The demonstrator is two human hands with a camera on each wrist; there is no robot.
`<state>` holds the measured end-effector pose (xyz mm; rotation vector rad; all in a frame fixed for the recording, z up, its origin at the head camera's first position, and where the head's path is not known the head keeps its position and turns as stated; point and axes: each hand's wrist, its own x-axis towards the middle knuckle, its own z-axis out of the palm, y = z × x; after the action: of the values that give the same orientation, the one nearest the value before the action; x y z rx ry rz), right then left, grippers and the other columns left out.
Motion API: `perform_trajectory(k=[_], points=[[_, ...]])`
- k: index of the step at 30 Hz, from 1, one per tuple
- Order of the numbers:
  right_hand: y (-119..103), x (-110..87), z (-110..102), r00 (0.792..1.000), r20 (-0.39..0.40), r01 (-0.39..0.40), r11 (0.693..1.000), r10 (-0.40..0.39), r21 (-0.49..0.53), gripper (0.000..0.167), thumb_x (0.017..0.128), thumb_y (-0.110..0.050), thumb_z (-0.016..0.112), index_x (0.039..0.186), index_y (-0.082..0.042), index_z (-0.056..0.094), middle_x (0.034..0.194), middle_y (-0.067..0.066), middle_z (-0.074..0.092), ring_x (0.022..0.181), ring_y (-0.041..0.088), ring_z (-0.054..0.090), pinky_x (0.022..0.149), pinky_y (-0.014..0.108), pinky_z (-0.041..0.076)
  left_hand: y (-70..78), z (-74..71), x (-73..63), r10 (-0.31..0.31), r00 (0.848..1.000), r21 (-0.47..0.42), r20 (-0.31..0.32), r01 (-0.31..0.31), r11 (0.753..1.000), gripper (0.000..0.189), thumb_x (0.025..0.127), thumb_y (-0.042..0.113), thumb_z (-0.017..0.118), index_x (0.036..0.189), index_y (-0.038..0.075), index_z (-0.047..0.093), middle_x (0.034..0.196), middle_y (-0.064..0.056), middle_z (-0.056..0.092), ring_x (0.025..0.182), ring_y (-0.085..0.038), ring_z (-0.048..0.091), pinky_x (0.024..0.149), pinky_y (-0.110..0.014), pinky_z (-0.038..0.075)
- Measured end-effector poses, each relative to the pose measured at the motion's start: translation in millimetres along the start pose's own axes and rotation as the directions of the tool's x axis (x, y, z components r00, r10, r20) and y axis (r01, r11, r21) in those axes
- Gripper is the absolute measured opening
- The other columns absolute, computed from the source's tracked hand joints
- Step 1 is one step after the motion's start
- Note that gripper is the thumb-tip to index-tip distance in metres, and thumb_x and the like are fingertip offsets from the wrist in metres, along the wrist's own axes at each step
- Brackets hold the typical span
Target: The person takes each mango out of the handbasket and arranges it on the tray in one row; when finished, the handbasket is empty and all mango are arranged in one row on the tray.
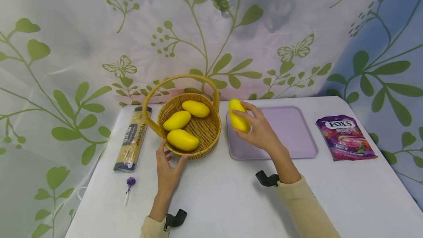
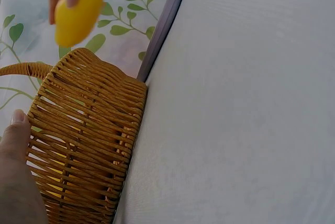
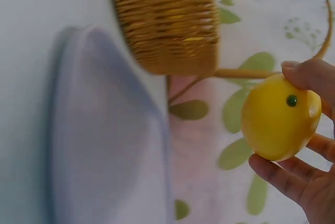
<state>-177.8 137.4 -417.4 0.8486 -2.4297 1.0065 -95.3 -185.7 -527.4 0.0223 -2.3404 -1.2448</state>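
Note:
A yellow mango (image 1: 238, 116) is held by my right hand (image 1: 261, 131), raised over the left part of the lilac tray (image 1: 287, 131). In the right wrist view, the thumb and fingers pinch this mango (image 3: 280, 119), whose stem end shows a dark green spot. Left of the tray stands a woven basket (image 1: 209, 135) with a tall arched handle, three more mangoes (image 1: 183, 140) lying inside it. My left hand (image 1: 168, 172) holds the basket's near left side at the rim. The left wrist view shows its thumb against the wicker wall (image 2: 89, 130); the other fingers are hidden there.
A pack of spaghetti (image 1: 132, 140) lies left of the basket, with a purple lollipop (image 1: 130, 186) nearer the front. At the right is a purple Fox's candy bag (image 1: 345, 138). A leaf-patterned curtain (image 1: 211, 28) hangs behind the white table (image 1: 224, 197).

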Motion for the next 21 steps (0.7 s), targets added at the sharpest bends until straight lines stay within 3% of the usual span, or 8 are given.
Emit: perform_trajectory(k=[7, 13, 21], points=[[35.6, -12.5, 22.0, 0.982, 0.073, -0.172, 0.984, 0.174, -0.037, 0.056, 0.078, -0.014, 0.081, 0.13, -0.012, 0.063, 0.148, 0.019, 0.041, 0.121, 0.042, 0.043, 0.092, 0.056, 0.048, -1.3, 0.7, -0.4, -0.007, 1.0, 0.001, 0.005, 0.007, 1.0, 0.09, 0.083, 0.031, 0.079, 0.155, 0.017, 0.025, 0.149, -0.008, 0.038, 0.119, -0.024, 0.052, 0.09, -0.04, 0.046], [51.9, -20.8, 33.1, 0.976, 0.1, -0.182, 0.978, 0.192, -0.097, 0.057, 0.077, -0.016, 0.082, 0.131, -0.012, 0.063, 0.148, 0.02, 0.04, 0.119, 0.045, 0.044, 0.092, 0.057, 0.047, -0.2, 0.9, -0.7, -0.007, 1.0, -0.002, 0.01, 0.007, 1.0, 0.091, 0.083, 0.03, 0.079, 0.155, 0.018, 0.025, 0.149, -0.009, 0.038, 0.12, -0.024, 0.051, 0.09, -0.04, 0.046], [52.9, -26.4, 34.6, 0.96, 0.131, -0.225, 0.961, 0.247, -0.161, 0.065, 0.078, -0.016, 0.081, 0.137, -0.013, 0.056, 0.148, 0.019, 0.04, 0.123, 0.044, 0.042, 0.096, 0.057, 0.048, 0.5, 0.0, 0.5, -0.01, 1.0, 0.0, 0.01, 0.01, 1.0, 0.09, 0.083, 0.029, 0.078, 0.155, 0.02, 0.024, 0.15, -0.01, 0.038, 0.119, -0.025, 0.052, 0.09, -0.042, 0.047]])
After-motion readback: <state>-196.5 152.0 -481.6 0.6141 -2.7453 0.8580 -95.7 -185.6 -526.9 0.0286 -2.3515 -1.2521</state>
